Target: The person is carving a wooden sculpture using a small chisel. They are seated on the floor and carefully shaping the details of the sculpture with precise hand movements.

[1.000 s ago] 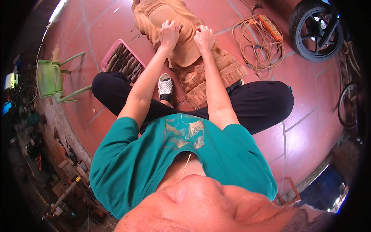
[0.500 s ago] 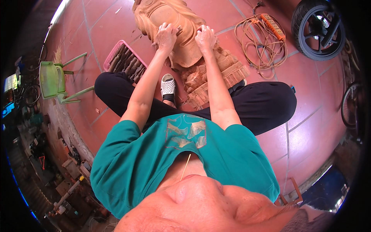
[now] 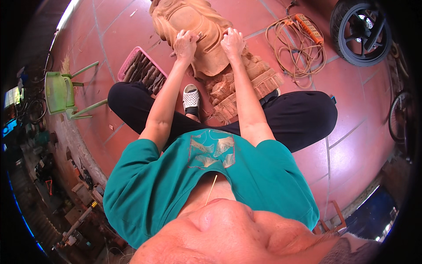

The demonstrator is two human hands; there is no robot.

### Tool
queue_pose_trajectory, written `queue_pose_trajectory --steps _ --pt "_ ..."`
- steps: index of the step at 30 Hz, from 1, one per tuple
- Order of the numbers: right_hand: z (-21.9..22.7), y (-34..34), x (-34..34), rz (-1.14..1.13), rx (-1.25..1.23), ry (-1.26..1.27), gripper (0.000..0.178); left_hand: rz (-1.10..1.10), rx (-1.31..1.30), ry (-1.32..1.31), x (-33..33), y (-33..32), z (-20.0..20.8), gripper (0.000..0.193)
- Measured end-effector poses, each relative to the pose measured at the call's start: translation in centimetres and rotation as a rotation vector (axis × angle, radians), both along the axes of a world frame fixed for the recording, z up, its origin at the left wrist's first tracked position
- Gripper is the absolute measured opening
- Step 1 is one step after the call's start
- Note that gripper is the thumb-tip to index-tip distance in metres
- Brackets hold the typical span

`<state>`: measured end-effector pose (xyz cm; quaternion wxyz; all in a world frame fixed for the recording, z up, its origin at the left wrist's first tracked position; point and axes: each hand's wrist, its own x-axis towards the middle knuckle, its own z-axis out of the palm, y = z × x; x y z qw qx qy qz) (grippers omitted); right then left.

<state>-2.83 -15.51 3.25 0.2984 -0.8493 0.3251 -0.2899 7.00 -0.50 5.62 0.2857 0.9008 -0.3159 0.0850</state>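
A large pale wooden carving (image 3: 200,26) lies on the red tiled floor in front of my crossed legs, its ornate base (image 3: 246,83) toward me. My left hand (image 3: 184,44) rests on the carving's left side, fingers curled around what looks like a thin carving tool whose tip pokes out to the right. My right hand (image 3: 232,42) sits just beside it on the carving's right edge, with its fingers bent and gripping the wood. The two hands are a hand's width apart.
A pink tray of tools (image 3: 140,70) lies left of the carving, with a green plastic chair (image 3: 66,92) tipped further left. A coiled cable with a power strip (image 3: 303,39) and a black wheel (image 3: 360,31) are at the right. My white sandal (image 3: 191,99) is by the base.
Both hands stay on the carving; the left hand has shifted slightly over its surface. The right hand has barely moved.
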Motion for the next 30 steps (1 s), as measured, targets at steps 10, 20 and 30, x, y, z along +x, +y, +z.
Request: queue_pose_trajectory --steps 10,20,30 --pt "-0.2 -0.7 -0.3 0.071 0.024 0.045 0.011 -0.023 0.056 -0.064 2.9 -4.3 0.2 0.019" --pt "0.0 0.2 0.4 0.008 -0.054 0.005 0.013 -0.004 0.002 -0.110 0.6 0.3 -0.3 0.016" --pt "0.0 -0.5 -0.2 0.054 -0.074 -0.046 0.012 -0.010 0.073 -0.044 2.9 -5.0 0.4 0.020"
